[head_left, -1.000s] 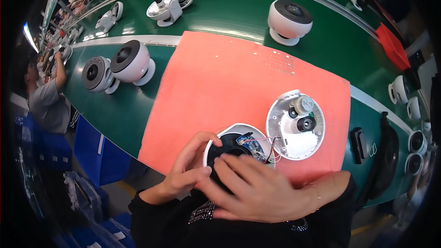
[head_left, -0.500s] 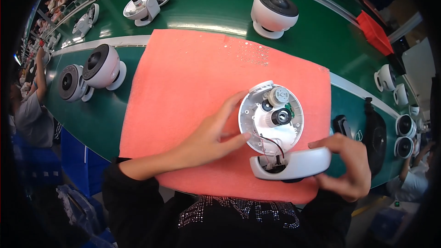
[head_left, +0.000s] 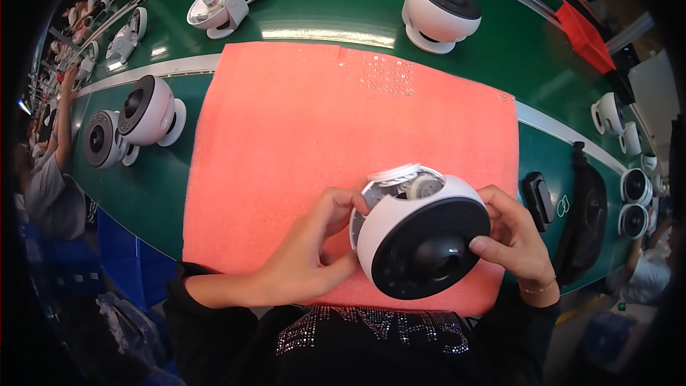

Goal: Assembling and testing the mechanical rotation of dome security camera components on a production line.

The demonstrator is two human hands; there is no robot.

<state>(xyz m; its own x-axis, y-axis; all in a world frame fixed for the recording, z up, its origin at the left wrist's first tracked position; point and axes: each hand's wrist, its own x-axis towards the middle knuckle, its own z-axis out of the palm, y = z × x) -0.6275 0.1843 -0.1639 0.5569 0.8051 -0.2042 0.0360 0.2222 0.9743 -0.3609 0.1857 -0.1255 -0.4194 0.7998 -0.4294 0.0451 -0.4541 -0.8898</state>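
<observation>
A round white camera is in two parts above the pink foam mat (head_left: 271, 129). Its front shell (head_left: 429, 250), white with a black domed face, is tilted toward me. My right hand (head_left: 518, 236) grips this shell at its right side, thumb on the black face. Behind it is the rear shell (head_left: 391, 174), mostly hidden, with a round grey motor (head_left: 424, 186) showing through the gap at the top. My left hand (head_left: 307, 246) holds the rear shell by its left edge, fingers bent around the rim. The wires inside are out of sight.
Small screws (head_left: 389, 75) lie in rows on the mat's far part. Assembled cameras (head_left: 441, 14) stand beyond it and at left (head_left: 151, 111). An opened camera (head_left: 218, 7) is at the far left. A black pouch (head_left: 584, 207) and a red bin (head_left: 584, 36) are at right.
My right hand has raised and turned the front shell, bringing its black face toward me and over the rear shell. The rear shell has tilted and moved nearer, with my left hand still at its edge.
</observation>
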